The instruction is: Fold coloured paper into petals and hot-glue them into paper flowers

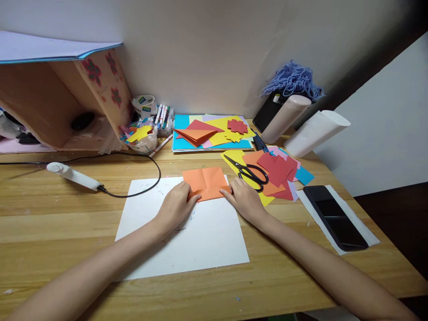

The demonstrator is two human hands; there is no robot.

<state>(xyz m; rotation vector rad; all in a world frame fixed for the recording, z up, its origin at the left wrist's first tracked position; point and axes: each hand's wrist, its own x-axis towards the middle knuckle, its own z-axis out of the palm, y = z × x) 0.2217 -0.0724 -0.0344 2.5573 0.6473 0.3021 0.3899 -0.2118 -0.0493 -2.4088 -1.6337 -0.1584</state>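
Note:
A creased sheet of orange paper (207, 182) lies at the top of a white sheet (187, 236), its near edge folded up. My left hand (175, 203) grips the left end of that fold, the thumb pressing on the near edge. At the right end, my right hand (246, 198) pinches the same fold between thumb and fingers. Black-handled scissors (247, 170) lie just beyond my right hand on yellow, orange and red paper pieces (277, 167).
Behind are stacked coloured papers (180, 145) with folded and cut shapes on top. A tub of scraps (147, 143), markers (163, 115) and a cardboard box (103, 89) stand back left. A white corded device (75, 176) lies left, a phone (334, 216) right, paper rolls (314, 133) behind.

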